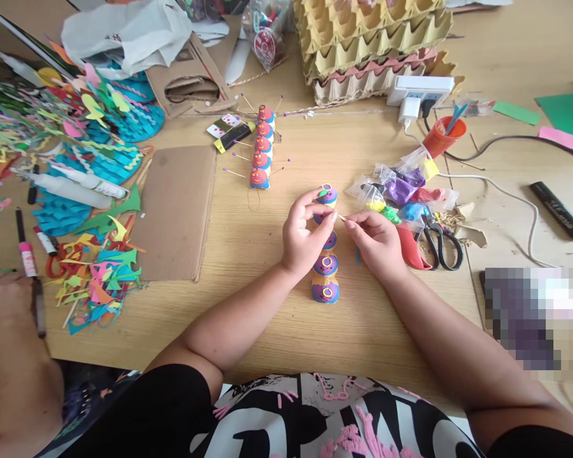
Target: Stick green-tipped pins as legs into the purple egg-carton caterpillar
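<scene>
Purple strip (325, 280): one row of five egg-carton cups, lying on the table (248, 324) in front of the person, running away from the body, its middle partly covered by the left hand (300, 234). Cups purple above, blue along the lower edges, with tan necks between; yellow rings on the nearest two and the farthest; small pinkish-red face marks on the nearer cups; second and third cups partly hidden. Stick (342, 217): one, thin, pale, above the strip's right edge, pinched between thumb and finger of the left hand at one end and of the right hand (381, 245) at the other. Red strip (261, 146): five cups, red with blue edges and yellow-marked faces, thin purple-tipped sticks projecting on both sides; beyond and left of the purple one. Clay bags (401, 191), assorted colours, and scissors (439, 242): near the right hand.
</scene>
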A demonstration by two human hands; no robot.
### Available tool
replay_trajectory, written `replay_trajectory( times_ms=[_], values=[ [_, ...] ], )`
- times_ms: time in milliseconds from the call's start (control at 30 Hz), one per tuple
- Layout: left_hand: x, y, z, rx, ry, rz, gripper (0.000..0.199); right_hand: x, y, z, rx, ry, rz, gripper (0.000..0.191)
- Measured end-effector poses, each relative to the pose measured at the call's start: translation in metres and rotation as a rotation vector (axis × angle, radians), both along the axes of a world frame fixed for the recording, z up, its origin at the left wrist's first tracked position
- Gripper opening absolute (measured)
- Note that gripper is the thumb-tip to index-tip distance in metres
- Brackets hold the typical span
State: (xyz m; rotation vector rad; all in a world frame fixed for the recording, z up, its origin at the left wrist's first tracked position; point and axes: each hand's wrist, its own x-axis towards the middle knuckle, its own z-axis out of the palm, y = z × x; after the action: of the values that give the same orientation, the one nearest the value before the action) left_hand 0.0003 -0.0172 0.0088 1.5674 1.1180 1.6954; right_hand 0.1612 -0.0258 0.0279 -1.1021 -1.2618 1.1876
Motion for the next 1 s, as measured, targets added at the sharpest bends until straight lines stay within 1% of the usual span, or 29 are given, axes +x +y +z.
replay_trajectory(
  times_ms=[200, 333, 433, 633, 767, 867, 1000],
  values=[
    [0.0001, -0.0012, 0.0022, 0.000, 0.012, 0.000, 0.041, 0.0007, 0.0000, -0.0007, -0.012, 0.024, -0.008, 0.042],
    [0.0002, -0.0010, 0.0021, 0.026, 0.016, 0.006, 0.044, 0.0006, 0.0000, 0.0004, -0.019, 0.007, -0.007, 0.045],
    [-0.0001, -0.0010, 0.0021, 0.000, 0.017, 0.002, 0.045, -0.0001, -0.0003, 0.0013, -0.021, -0.005, -0.005, 0.047],
    [-0.0002, -0.0017, 0.0029, -0.013, -0.008, 0.015, 0.038, -0.0004, -0.0006, -0.0002, 0.004, 0.010, -0.026, 0.045],
    [0.0002, -0.0012, 0.0022, -0.012, 0.000, 0.014, 0.043, 0.0003, -0.0001, -0.0011, 0.000, 0.007, -0.033, 0.044],
    [0.0007, -0.0006, 0.0019, -0.005, -0.003, -0.003, 0.047, -0.0005, -0.0001, 0.0007, -0.006, 0.003, -0.022, 0.044],
    [0.0008, -0.0010, 0.0025, 0.002, -0.025, 0.003, 0.043, -0.0020, -0.0011, 0.0030, -0.017, 0.004, 0.018, 0.038]
  ],
)
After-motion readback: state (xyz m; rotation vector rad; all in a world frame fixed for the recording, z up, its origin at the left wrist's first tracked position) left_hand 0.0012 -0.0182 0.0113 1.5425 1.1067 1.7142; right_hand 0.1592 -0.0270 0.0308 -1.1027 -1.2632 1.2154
